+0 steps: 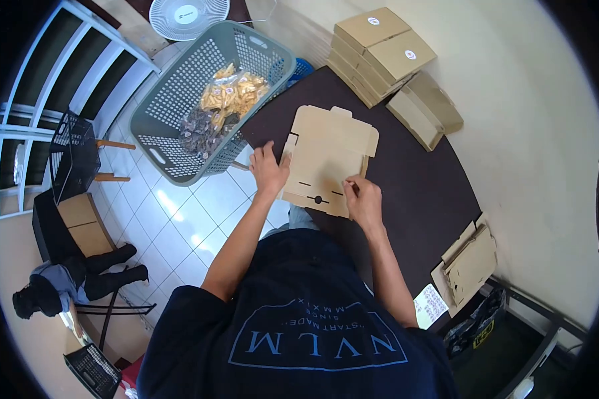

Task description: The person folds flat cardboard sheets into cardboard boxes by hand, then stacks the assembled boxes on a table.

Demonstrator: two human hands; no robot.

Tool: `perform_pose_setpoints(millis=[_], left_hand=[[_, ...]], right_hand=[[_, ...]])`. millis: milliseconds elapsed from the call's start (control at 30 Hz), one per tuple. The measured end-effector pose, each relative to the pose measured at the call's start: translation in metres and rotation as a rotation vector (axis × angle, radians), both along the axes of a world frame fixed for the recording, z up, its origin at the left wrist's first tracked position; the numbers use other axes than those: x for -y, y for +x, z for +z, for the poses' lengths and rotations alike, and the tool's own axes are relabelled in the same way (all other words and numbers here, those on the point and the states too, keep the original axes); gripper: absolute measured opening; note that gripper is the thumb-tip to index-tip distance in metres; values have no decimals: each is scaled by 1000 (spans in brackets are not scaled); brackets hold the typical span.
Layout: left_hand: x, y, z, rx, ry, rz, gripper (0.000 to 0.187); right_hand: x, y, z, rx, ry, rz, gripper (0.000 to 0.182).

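Observation:
A flattened cardboard box blank (329, 153) with slots and side flaps lies on the dark table (406, 199) in front of me. My left hand (269, 169) rests at its left edge, fingers spread, thumb against the flap. On the right, my right hand (364, 198) is at the blank's lower right edge, its fingers bent together by a slot. Whether a flap is pinched between them is too small to make out.
Closed boxes (386, 53) are stacked at the far right, beside an open box (426, 110). Flat blanks (469, 266) and a printed sheet (430, 306) lie at right. A basket (173, 100) holds bagged items (233, 96). Another person (60, 286) sits far left.

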State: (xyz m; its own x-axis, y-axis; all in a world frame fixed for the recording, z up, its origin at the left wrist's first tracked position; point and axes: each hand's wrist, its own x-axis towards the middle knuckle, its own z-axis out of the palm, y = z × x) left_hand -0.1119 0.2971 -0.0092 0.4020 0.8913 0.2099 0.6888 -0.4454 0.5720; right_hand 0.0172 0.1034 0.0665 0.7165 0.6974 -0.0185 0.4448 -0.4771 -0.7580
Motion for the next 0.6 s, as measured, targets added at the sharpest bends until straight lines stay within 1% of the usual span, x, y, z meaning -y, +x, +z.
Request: perform_pose_setpoints(millis=[33, 67, 100, 133, 167, 233, 267, 333, 367, 400, 433, 467, 500, 567, 600], left_hand=[[-6, -11, -6, -82, -159, -54, 42], [-9, -19, -13, -160, -320, -106, 39], [-7, -23, -25, 0, -274, -168, 27], [-5, -24, -28, 3, -272, -157, 27], [-3, -23, -29, 58, -218, -209, 26], [4, -20, -19, 128, -117, -301, 28], [7, -18, -17, 130, -115, -293, 28], [13, -17, -17, 183, -82, -439, 30], [19, -17, -16, 120, -37, -444, 29], [18, -17, -16, 121, -37, -439, 29], [18, -16, -15, 37, -75, -446, 32], [18, -16, -15, -47, -115, -455, 36], [16, -13, -15, -45, -118, -455, 36], [8, -8, -15, -115, -42, -414, 42], [6, -6, -19, -115, -46, -410, 42]], right_hand=[[-14, 1, -5, -67, -11, 43, 13], [-29, 4, -17, -67, -10, 57, 13], [-44, 6, -33, -74, 13, 131, 17], [-58, 7, -48, -79, 37, 203, 23], [-70, 7, -60, -75, 38, 214, 23], [-90, 5, -69, 30, -54, 320, 42], [-96, 8, -72, 33, -53, 328, 42], [-106, 11, -67, -8, -223, 434, 56], [-108, 12, -72, -8, -223, 441, 56], [-109, 14, -78, 62, -222, 471, 60], [-109, 16, -84, 132, -222, 498, 65], [-109, 17, -90, 133, -225, 499, 65], [-109, 17, -89, 127, -258, 498, 67], [-107, 14, -88, 119, -297, 503, 69], [-108, 14, -88, 135, -313, 507, 70]])
